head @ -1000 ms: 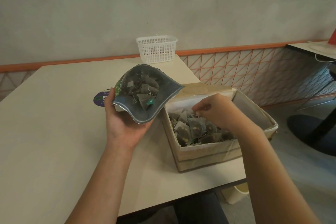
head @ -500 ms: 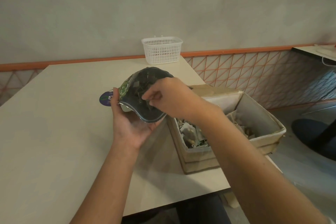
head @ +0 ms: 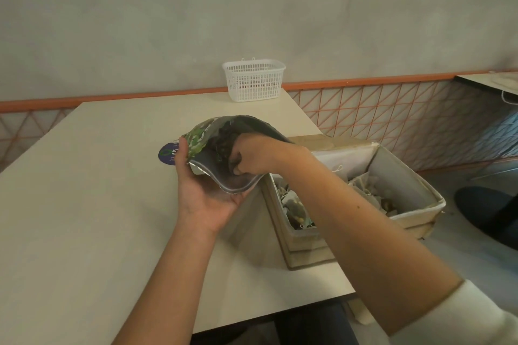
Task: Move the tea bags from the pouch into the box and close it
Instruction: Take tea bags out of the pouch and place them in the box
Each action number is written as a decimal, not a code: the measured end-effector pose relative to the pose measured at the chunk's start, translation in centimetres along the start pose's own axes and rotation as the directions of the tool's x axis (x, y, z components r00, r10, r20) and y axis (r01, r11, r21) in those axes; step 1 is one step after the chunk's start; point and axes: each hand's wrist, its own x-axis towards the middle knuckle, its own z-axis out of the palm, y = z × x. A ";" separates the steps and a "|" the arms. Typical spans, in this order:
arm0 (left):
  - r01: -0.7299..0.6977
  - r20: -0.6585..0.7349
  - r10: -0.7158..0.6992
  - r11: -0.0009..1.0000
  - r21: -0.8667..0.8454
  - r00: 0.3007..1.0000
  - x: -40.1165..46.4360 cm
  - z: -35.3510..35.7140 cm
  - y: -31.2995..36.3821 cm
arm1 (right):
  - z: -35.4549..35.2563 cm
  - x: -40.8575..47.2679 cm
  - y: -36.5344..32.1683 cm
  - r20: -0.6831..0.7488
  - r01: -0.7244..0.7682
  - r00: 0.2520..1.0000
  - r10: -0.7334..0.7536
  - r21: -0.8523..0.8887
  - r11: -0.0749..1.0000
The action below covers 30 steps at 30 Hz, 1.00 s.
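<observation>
Left hand: the left hand [head: 208, 199] cradles the pouch [head: 224, 145] from below, thumb on its printed face and fingers [head: 238, 198] curled under the lower lip, mouth tipped toward the person.
Right hand: the right hand [head: 253, 157] is inside the pouch mouth, fingers curled inward; whether they already pinch tea bags cannot be told.
Tea bags: some lie in the box [head: 407, 204]; more show dark inside the pouch, beyond the right fingers.
Doing it well: likely best to gather a small bunch by the bodies, not the strings, and keep the mouth spread.
Box: open, just right of the left fingers, touching nothing held.
Edges: the box sits at the counter [head: 84, 204] corner and seems to overhang its right edge.
Open room: a short path from pouch to box; the white basket [head: 253, 80] stands well beyond the fingers.
</observation>
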 end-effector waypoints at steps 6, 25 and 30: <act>-0.020 -0.027 0.020 1.000 0.002 0.999 0.1 0.2 0.0 | -0.6 -2.3 0.1 -0.071 0.065 0.996 -0.059 0.090 0.994; -0.028 -0.079 0.025 0.998 -0.048 0.997 0.4 0.7 -0.9 | -2.3 -13.3 7.7 -0.519 0.032 0.780 0.349 0.591 0.806; -0.003 -0.032 0.002 1.000 -0.024 0.999 0.5 0.4 -0.9 | -1.0 -13.2 9.7 -0.437 -0.200 0.764 0.474 0.537 0.819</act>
